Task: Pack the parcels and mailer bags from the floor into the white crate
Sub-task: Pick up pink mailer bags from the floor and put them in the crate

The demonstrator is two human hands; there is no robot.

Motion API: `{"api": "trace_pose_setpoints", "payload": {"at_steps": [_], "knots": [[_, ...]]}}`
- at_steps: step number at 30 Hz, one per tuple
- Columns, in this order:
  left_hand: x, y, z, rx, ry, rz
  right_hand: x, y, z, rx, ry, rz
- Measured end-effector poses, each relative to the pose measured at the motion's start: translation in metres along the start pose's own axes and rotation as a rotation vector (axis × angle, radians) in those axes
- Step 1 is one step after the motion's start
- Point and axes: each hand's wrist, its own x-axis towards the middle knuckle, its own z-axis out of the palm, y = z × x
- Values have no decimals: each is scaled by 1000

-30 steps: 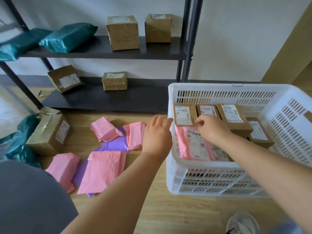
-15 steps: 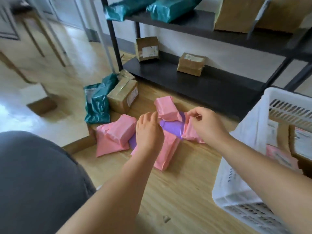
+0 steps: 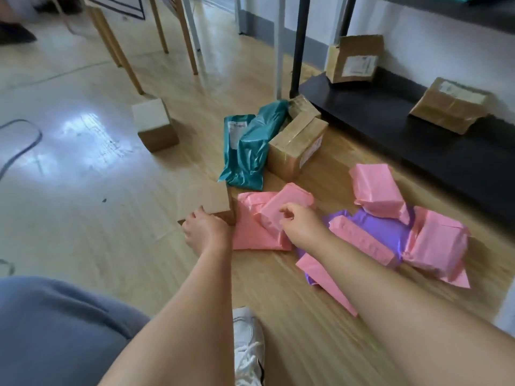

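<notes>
Left hand (image 3: 207, 232) on nearest small brown box (image 3: 209, 199)

Gripping a small brown box (image 3: 213, 200) on the floor (image 3: 83, 196) with the left hand (image 3: 206, 232); curling the right hand (image 3: 302, 228) over a pink bag (image 3: 281, 206) just beside it, grasp unclear.

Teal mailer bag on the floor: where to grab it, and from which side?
Grip the teal mailer bag across its bulging middle, coming from the left and above. It lies lengthwise with its right flank against the taped carton, so only the left flank is free. The flat near end looks empty and would likely fold.
</notes>
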Motion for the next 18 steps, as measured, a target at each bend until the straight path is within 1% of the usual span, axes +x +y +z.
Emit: {"api": "trace_pose_setpoints", "payload": {"at_steps": [6, 12, 18], "knots": [[69, -31, 13, -56, 21, -168, 59, -34, 55, 20, -159, 30], [99, -49, 34, -197, 74, -303, 96, -47, 87, 14, -270, 71], [110, -44, 51, -291, -31, -373, 115, -50, 113, -19, -370, 116]]}}
